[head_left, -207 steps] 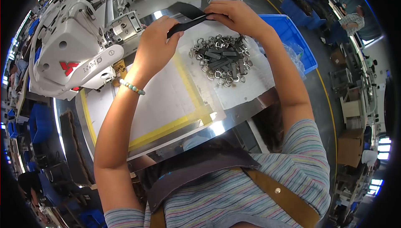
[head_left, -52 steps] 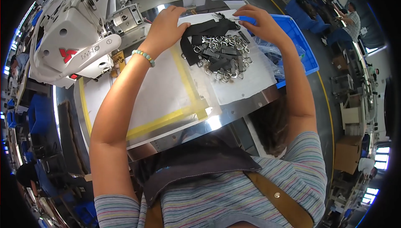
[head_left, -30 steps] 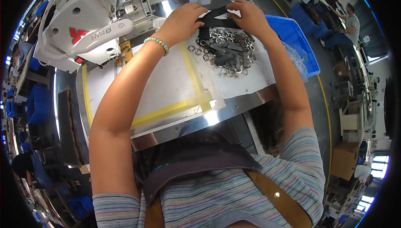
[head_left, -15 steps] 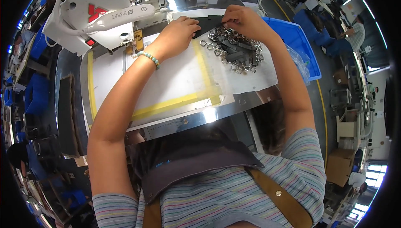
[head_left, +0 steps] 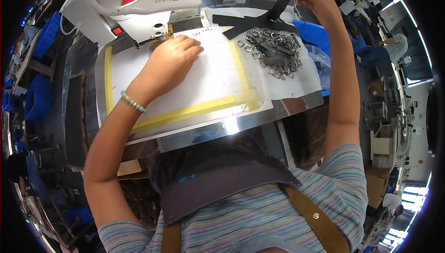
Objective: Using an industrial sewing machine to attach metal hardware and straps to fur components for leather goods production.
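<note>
The right hand (head_left: 321, 3) is pinching a black strap (head_left: 281, 3) beyond the ring pile (head_left: 276, 52). Left of it, the left hand (head_left: 166, 66) is hovering over paper (head_left: 208, 76), its grip not discernible.

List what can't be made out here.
All in the head view:
Left hand: palm and anything beneath, hidden by the hand's own back.
Black fabric straps: lower layers, hidden where they overlap.
Silver metal rings with dark tabs: exact count, too small and heaped.
White metal sewing machine: top, cut off by upper edge.
Blue plastic bin: right part, hidden by right forearm.
</note>
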Motion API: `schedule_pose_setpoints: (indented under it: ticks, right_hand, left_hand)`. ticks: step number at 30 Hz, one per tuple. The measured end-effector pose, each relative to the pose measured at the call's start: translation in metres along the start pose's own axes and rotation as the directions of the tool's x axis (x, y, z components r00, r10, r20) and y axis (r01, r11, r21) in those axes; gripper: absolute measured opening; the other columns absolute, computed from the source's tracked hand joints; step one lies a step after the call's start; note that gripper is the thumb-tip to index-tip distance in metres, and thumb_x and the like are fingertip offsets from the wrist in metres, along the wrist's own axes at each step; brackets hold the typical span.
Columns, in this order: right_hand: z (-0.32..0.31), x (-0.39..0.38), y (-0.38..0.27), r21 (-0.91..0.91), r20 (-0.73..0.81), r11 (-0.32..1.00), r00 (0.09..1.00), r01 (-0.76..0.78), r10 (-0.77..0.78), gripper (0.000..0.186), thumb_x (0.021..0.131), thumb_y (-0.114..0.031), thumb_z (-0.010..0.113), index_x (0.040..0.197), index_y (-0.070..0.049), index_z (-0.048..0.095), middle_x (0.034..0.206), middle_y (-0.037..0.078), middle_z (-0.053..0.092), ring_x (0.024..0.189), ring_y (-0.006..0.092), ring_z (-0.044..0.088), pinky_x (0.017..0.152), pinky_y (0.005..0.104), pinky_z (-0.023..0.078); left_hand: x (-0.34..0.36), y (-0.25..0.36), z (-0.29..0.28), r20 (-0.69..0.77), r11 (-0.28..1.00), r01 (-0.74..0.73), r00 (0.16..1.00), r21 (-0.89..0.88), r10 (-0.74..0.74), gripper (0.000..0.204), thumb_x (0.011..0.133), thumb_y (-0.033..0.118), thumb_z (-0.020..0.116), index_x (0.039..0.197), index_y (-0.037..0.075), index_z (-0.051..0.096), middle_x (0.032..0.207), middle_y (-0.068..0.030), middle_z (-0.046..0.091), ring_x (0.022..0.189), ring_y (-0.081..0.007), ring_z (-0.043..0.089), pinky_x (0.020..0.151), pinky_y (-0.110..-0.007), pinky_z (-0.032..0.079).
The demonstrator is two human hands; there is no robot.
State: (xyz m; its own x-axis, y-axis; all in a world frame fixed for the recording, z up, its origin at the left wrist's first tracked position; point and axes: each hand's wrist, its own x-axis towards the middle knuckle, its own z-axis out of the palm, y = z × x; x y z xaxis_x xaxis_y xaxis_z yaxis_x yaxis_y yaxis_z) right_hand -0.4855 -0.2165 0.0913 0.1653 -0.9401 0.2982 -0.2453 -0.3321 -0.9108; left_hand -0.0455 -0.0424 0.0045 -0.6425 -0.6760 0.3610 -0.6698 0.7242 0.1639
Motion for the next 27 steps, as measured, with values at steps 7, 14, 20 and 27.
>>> schedule_pose_setpoints:
  ticks: [7, 14, 20, 27]
  right_hand:
    - [0.169, -0.03, -0.013, -0.317, 0.243, 0.947, 0.969, 0.046, 0.034, 0.021, 0.103, -0.023, 0.073, 0.111, -0.004, 0.078, 0.113, 0.006, 0.079, 0.107, 0.0175, 0.076, 0.101, 0.0282, 0.056]
    - [0.262, -0.11, 0.006, -0.217, 0.498, 0.903, 0.837, 0.371, -0.224, 0.018, 0.096, -0.013, 0.075, 0.11, -0.003, 0.081, 0.138, 0.012, 0.072, 0.121, 0.0251, 0.071, 0.099, 0.0349, 0.057]
    - [0.258, -0.119, 0.013, -0.366, 0.458, 0.768, 0.82, 0.525, -0.342, 0.017, 0.095, -0.008, 0.074, 0.11, -0.003, 0.081, 0.142, 0.012, 0.069, 0.118, 0.0288, 0.072, 0.095, 0.036, 0.059]
    - [0.273, -0.121, -0.005, -0.137, 0.572, 0.93, 0.793, 0.341, -0.207, 0.02, 0.094, -0.004, 0.074, 0.113, 0.003, 0.079, 0.143, 0.012, 0.069, 0.119, 0.022, 0.071, 0.099, 0.033, 0.057]
  left_hand:
    - [-0.069, -0.009, -0.011, -0.148, 0.985, -0.076, 0.984, 0.155, 0.099, 0.021, 0.091, 0.001, 0.072, 0.112, 0.001, 0.072, 0.118, -0.0133, 0.074, 0.109, -0.0313, 0.07, 0.092, -0.042, 0.057]
    - [-0.098, -0.023, -0.021, -0.16, 0.991, 0.124, 0.979, -0.047, -0.13, 0.021, 0.091, 0.004, 0.074, 0.111, -0.001, 0.071, 0.12, -0.0142, 0.074, 0.11, -0.0343, 0.069, 0.095, -0.043, 0.056]
    - [-0.098, -0.032, -0.014, -0.183, 0.97, 0.178, 0.961, -0.167, -0.208, 0.025, 0.094, 0.008, 0.073, 0.117, -0.002, 0.071, 0.128, -0.016, 0.071, 0.124, -0.0367, 0.062, 0.106, -0.045, 0.051]
    - [-0.1, -0.03, -0.007, -0.146, 0.965, 0.211, 0.961, -0.159, -0.234, 0.03, 0.095, 0.013, 0.073, 0.121, -0.002, 0.071, 0.134, -0.0163, 0.069, 0.133, -0.0374, 0.057, 0.112, -0.046, 0.047]
